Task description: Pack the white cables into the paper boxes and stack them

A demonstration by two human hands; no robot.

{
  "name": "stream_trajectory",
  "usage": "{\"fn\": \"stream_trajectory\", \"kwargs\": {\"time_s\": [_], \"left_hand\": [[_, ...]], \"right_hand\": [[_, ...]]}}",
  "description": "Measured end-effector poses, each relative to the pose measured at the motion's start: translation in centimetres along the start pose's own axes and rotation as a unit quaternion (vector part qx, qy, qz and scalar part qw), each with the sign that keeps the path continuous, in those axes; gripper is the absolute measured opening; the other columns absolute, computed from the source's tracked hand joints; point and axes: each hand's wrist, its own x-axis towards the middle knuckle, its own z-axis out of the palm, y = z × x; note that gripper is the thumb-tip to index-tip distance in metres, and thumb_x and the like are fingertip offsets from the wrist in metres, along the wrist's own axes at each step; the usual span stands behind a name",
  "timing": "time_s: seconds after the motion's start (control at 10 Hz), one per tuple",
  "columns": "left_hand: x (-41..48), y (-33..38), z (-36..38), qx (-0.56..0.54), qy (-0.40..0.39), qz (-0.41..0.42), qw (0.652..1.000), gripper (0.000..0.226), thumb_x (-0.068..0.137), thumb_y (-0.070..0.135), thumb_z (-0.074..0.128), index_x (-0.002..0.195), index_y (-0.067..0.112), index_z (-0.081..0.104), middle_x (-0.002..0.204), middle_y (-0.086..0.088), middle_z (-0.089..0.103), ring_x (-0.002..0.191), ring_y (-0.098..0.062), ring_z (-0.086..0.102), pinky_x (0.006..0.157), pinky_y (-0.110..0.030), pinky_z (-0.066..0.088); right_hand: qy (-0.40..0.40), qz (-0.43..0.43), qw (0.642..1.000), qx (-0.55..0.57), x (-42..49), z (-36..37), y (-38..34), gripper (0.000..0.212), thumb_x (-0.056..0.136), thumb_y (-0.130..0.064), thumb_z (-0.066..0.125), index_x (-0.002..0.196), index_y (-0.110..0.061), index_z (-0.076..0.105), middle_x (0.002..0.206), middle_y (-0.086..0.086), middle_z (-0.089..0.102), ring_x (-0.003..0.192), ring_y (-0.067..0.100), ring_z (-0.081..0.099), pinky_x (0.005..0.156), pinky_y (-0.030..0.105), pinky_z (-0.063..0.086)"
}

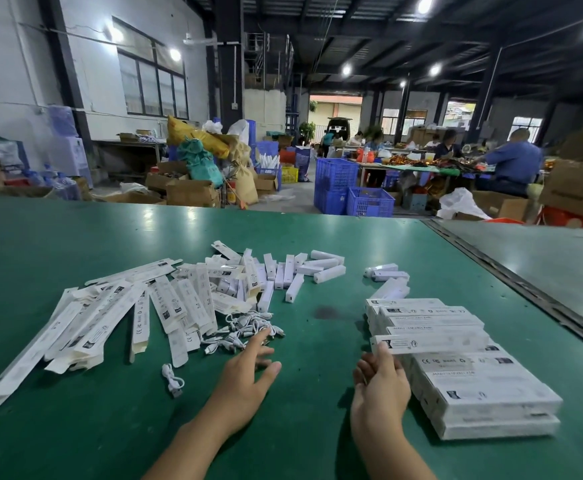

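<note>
White cables (241,332) lie in a small tangled heap near the middle of the green table (75,244), just in front of a sprawl of flat, unfilled paper boxes (110,317). One loose cable (172,377) sits apart, nearer the person. The left hand (245,372) reaches into the heap with its grip wide, fingers spread and straight, the forefinger at the cables and nothing held. The right hand (380,379) is at the stack of packed boxes (473,382) on the right. Its grip is loose, and a fingertip touches the near end of the top box (428,341), apparently nudging it into line. The stack runs two layers deep at its near end, so a fair share of the work looks done. Plenty is left, though: many flat boxes are unfilled, and a scatter of short white blocks (297,275) lies behind the heap. The next cable is not yet picked up, so this reads as the gap between setting one box down and starting the next.
</note>
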Motion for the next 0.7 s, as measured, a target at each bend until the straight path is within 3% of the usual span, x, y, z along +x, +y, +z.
{"fn": "stream_trajectory", "kwargs": {"time_s": [0.1, 0.2, 0.3, 0.4, 0.5, 0.6, 0.7], "left_hand": [[0.1, -0.2, 0.1, 0.000, 0.005, 0.000, 1.000, 0.059, 0.097, 0.030, 0.061, 0.147, 0.044, 0.032, 0.118, 0.019, 0.059, 0.106, 0.011, 0.056, 0.089, -0.006, 0.037], [0.2, -0.2, 0.2, -0.001, 0.006, 0.002, 1.000, 0.059, 0.097, 0.028, 0.062, 0.145, 0.046, 0.032, 0.117, 0.019, 0.060, 0.106, 0.009, 0.057, 0.091, -0.007, 0.038], [0.2, -0.2, 0.2, -0.005, 0.007, 0.002, 1.000, 0.059, 0.097, 0.026, 0.063, 0.144, 0.046, 0.033, 0.116, 0.019, 0.060, 0.107, 0.007, 0.058, 0.095, -0.014, 0.042], [0.2, -0.2, 0.2, -0.010, 0.009, 0.003, 1.000, 0.059, 0.096, 0.024, 0.063, 0.143, 0.046, 0.033, 0.115, 0.017, 0.061, 0.106, 0.006, 0.059, 0.092, -0.009, 0.041], [0.1, -0.2, 0.1, -0.016, 0.007, 0.003, 1.000, 0.059, 0.097, 0.024, 0.063, 0.143, 0.046, 0.032, 0.114, 0.017, 0.061, 0.105, 0.006, 0.059, 0.087, -0.004, 0.039], [0.2, -0.1, 0.1, -0.015, 0.007, 0.001, 1.000, 0.059, 0.097, 0.023, 0.062, 0.145, 0.042, 0.034, 0.114, 0.015, 0.062, 0.106, 0.005, 0.058, 0.087, -0.004, 0.038], [0.1, 0.1, -0.1, -0.007, 0.009, 0.002, 1.000, 0.059, 0.097, 0.022, 0.062, 0.147, 0.038, 0.036, 0.113, 0.014, 0.062, 0.106, 0.004, 0.059, 0.094, -0.012, 0.043]], "right_hand": [[0.013, 0.026, 0.999, 0.036, 0.3, -0.4, -0.5, 0.015, 0.093, -0.020, 0.065, 0.088, -0.011, 0.054, 0.078, 0.005, 0.059, 0.065, 0.011, 0.053, 0.061, 0.020, 0.047], [0.018, 0.039, 0.997, 0.068, 0.8, -0.7, -1.0, 0.015, 0.090, -0.005, 0.067, 0.096, -0.007, 0.053, 0.087, 0.008, 0.063, 0.073, 0.012, 0.061, 0.064, 0.015, 0.055], [0.015, 0.031, 0.997, 0.063, 1.4, -1.0, -1.0, 0.014, 0.091, -0.002, 0.065, 0.102, 0.000, 0.056, 0.089, 0.009, 0.066, 0.079, 0.012, 0.066, 0.069, 0.014, 0.057], [0.023, 0.038, 0.997, 0.062, 2.0, -1.3, -0.9, 0.019, 0.093, -0.015, 0.065, 0.102, 0.000, 0.058, 0.095, 0.014, 0.068, 0.083, 0.017, 0.068, 0.067, 0.016, 0.058], [-0.007, 0.085, 0.995, 0.043, 1.6, -1.2, -1.1, 0.025, 0.098, -0.019, 0.058, 0.114, 0.000, 0.056, 0.105, 0.018, 0.066, 0.083, 0.021, 0.065, 0.066, 0.021, 0.057], [-0.114, 0.103, 0.985, -0.074, -1.3, 0.1, -1.0, 0.025, 0.096, -0.021, 0.059, 0.113, -0.003, 0.061, 0.107, 0.013, 0.069, 0.086, 0.023, 0.063, 0.072, 0.027, 0.049], [-0.260, -0.104, 0.951, -0.133, -5.1, 2.5, -4.5, 0.019, 0.082, -0.034, 0.073, 0.094, -0.019, 0.074, 0.095, -0.003, 0.075, 0.084, 0.008, 0.067, 0.071, 0.023, 0.050]]}}
